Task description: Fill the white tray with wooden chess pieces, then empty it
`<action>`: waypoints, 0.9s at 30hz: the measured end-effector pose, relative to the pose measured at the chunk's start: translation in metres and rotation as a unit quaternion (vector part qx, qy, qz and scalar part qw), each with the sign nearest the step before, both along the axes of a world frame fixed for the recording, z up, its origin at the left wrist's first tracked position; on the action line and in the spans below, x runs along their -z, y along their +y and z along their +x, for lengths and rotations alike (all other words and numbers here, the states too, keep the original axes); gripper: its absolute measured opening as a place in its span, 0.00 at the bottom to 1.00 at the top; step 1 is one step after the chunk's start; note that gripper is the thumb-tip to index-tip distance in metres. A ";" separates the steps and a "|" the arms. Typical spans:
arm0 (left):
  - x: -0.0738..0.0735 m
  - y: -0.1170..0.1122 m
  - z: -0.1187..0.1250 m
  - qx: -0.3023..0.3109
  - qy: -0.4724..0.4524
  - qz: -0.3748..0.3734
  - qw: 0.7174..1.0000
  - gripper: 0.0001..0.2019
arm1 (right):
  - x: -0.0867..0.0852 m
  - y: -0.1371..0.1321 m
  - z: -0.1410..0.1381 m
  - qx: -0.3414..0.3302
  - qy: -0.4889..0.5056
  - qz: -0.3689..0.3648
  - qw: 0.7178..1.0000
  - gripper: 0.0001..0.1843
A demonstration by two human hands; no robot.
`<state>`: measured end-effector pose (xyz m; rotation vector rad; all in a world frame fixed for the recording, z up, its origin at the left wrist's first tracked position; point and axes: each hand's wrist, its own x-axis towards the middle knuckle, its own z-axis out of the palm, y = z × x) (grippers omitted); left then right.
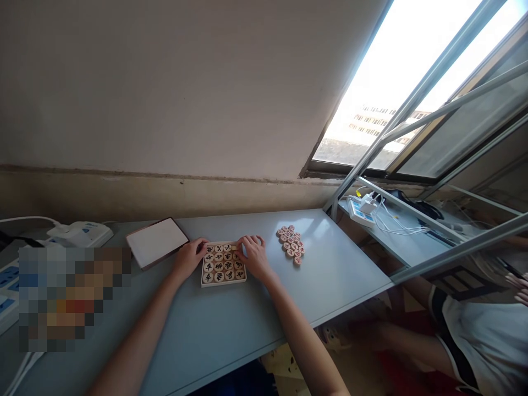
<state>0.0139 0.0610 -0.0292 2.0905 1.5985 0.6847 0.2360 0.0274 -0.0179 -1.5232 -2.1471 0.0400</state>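
Observation:
A small square wooden tray lies on the grey table, filled with several round wooden chess discs marked in black. My left hand rests curled against the tray's left edge. My right hand lies on the tray's right side, its fingers bent over the discs in the top right corner. Whether its fingertips pinch a disc is hidden. To the right of the tray sits a cluster of several discs marked in red, apart from both hands.
A flat white lid or board with a dark rim lies left of the tray. Power strips sit at the far left. A window stands at the right, chargers and cables on the sill. Another person's legs are at lower right.

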 end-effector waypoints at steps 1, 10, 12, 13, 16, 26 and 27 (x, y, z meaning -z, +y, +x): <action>0.000 0.000 0.000 0.001 -0.001 -0.001 1.000 0.16 | -0.001 0.000 -0.001 0.000 0.001 0.002 1.000 0.04; 0.004 0.002 -0.001 0.004 0.003 -0.009 1.000 0.16 | -0.008 0.013 0.016 0.095 0.053 0.015 0.994 0.15; 0.006 0.003 -0.002 0.004 0.005 -0.006 1.000 0.16 | -0.006 0.020 0.027 0.136 0.040 -0.022 0.990 0.16; 0.006 0.004 -0.002 0.004 0.007 -0.004 1.000 0.15 | -0.004 0.022 0.032 0.152 0.023 -0.041 0.987 0.15; 0.008 0.005 -0.002 0.005 0.011 -0.005 1.000 0.16 | 0.002 0.027 0.039 0.191 -0.021 -0.049 0.980 0.13; 0.007 0.004 -0.001 -0.002 0.022 -0.003 1.000 0.16 | 0.008 0.028 0.065 0.238 -0.041 0.004 0.970 0.14; 0.007 0.004 -0.001 -0.002 0.022 -0.002 1.000 0.16 | 0.007 0.027 0.069 0.257 -0.030 0.017 0.966 0.15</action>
